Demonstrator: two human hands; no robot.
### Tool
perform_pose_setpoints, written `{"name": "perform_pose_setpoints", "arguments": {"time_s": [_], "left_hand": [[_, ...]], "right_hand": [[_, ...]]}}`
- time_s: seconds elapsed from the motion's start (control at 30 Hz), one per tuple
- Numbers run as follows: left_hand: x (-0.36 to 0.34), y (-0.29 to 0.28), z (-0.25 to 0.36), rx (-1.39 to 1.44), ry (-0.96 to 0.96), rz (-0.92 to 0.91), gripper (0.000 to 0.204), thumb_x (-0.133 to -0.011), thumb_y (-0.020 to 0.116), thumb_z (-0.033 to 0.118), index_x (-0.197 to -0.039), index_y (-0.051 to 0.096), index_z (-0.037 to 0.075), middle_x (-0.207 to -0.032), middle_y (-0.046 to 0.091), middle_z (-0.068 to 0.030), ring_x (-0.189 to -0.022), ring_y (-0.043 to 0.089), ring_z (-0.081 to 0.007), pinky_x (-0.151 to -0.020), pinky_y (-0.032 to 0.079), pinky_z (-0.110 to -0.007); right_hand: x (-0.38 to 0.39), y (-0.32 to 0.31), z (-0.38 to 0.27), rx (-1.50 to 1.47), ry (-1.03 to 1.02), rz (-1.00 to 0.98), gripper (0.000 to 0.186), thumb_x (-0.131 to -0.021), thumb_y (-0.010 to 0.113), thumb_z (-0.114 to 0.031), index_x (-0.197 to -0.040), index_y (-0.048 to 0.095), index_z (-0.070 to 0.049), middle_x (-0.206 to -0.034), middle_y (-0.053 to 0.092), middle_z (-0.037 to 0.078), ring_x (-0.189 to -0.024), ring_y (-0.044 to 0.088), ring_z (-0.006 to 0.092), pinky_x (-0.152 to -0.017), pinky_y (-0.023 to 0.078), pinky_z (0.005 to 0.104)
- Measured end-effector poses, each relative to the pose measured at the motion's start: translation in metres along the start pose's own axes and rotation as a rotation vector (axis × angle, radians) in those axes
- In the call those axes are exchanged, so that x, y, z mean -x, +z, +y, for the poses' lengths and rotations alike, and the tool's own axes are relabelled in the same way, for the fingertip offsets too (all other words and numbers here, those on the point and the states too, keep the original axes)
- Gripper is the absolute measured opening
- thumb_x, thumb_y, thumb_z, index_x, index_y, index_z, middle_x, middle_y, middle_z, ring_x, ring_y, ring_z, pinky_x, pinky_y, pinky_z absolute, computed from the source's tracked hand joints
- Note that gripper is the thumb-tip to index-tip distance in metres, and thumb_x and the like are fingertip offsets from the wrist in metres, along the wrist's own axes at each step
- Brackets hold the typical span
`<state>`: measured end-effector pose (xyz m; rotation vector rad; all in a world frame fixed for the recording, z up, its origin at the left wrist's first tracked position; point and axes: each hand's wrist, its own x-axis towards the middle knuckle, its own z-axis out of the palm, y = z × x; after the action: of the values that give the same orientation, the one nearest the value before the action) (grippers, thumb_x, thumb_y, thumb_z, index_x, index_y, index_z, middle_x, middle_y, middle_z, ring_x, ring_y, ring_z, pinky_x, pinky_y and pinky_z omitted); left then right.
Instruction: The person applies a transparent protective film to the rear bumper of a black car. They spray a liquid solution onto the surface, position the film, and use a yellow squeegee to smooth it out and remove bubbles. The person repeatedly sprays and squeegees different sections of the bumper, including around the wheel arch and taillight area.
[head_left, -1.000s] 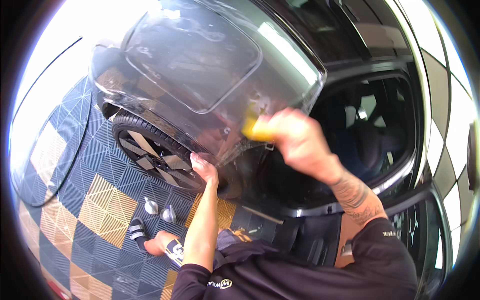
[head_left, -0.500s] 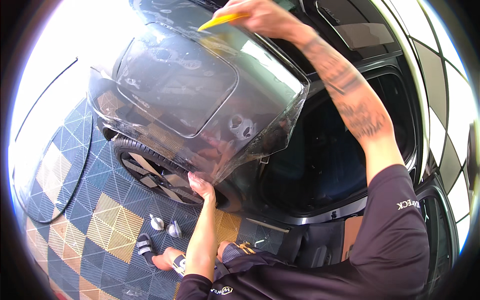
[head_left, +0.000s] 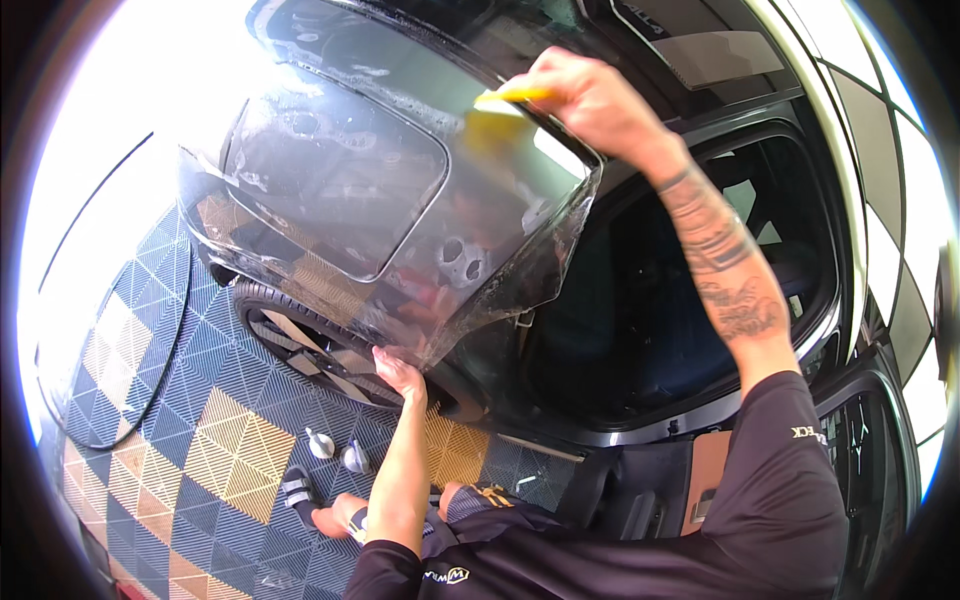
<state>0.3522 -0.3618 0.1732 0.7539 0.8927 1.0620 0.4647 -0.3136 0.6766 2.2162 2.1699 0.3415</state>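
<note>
Right hand: the right hand [head_left: 590, 98], fingers closed on a yellow squeegee [head_left: 497, 118], is at the far upper edge of the clear film [head_left: 480, 240]; a second ago it was lower, at the panel's right edge, and it has climbed since.
Left hand: the left hand [head_left: 398, 372] presses fingertips, held close together, on the film's near lower edge, much as before.
Film: wet, draped over the dark car panel [head_left: 330, 190] above the wheel [head_left: 320, 345].
Floor: two small spray bottles [head_left: 338, 450] stand on the patterned tile floor [head_left: 200, 470], near left.
Right side: open car doorway [head_left: 660, 320].
</note>
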Motion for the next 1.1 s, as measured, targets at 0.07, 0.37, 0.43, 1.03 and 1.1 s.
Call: {"name": "perform_pose_setpoints", "arguments": {"time_s": [0.07,0.37,0.43,1.03,1.1], "left_hand": [[-0.043,-0.008,-0.009,-0.122,0.178,0.117,0.045,-0.102,0.031,0.033,-0.077,0.050,0.002,-0.063,0.050,-0.0016,-0.055,0.044,-0.0118,-0.052,0.037,-0.027],[-0.009,0.008,0.002,0.124,-0.058,0.053,0.041,-0.102,0.031,0.031,-0.075,0.047,0.004,-0.057,0.049,-0.0013,-0.048,0.044,-0.0111,-0.047,0.037,-0.026],[-0.027,0.001,-0.006,0.068,0.044,0.093,0.043,-0.101,0.033,0.034,-0.072,0.047,0.006,-0.057,0.049,-0.0009,-0.046,0.043,-0.0115,-0.045,0.035,-0.025],[-0.074,-0.001,-0.048,0.146,-0.116,-0.033,0.043,-0.102,0.031,0.029,-0.081,0.048,-0.005,-0.069,0.052,-0.0141,-0.062,0.046,-0.0221,-0.063,0.042,-0.034],[-0.052,-0.008,-0.054,-0.043,-0.035,0.030,0.048,-0.102,0.030,0.030,-0.086,0.049,-0.011,-0.076,0.056,-0.0216,-0.068,0.049,-0.0304,-0.071,0.044,-0.037]], "right_hand": [[0.007,0.046,-0.048,0.363,-0.153,0.361,0.025,-0.082,0.054,-0.008,-0.101,0.069,-0.016,-0.080,0.056,0.009,-0.070,0.056,0.0284,-0.059,0.048,0.0389],[0.041,0.037,-0.084,0.322,0.134,0.258,0.028,-0.079,0.055,-0.012,-0.105,0.067,-0.014,-0.082,0.057,0.006,-0.067,0.055,0.0266,-0.057,0.048,0.0371],[0.051,0.096,-0.120,0.688,0.084,0.170,0.035,-0.079,0.051,-0.014,-0.112,0.062,-0.007,-0.089,0.056,0.010,-0.075,0.054,0.0272,-0.056,0.044,0.0358],[0.050,0.170,-0.196,-0.015,0.262,0.077,0.027,-0.073,0.058,-0.007,-0.099,0.067,-0.007,-0.078,0.057,0.009,-0.071,0.056,0.0245,-0.062,0.048,0.0338],[0.020,0.124,-0.146,0.109,0.238,0.427,0.033,-0.075,0.055,0.004,-0.105,0.066,-0.005,-0.079,0.057,0.012,-0.069,0.057,0.0293,-0.062,0.049,0.0364]]}}
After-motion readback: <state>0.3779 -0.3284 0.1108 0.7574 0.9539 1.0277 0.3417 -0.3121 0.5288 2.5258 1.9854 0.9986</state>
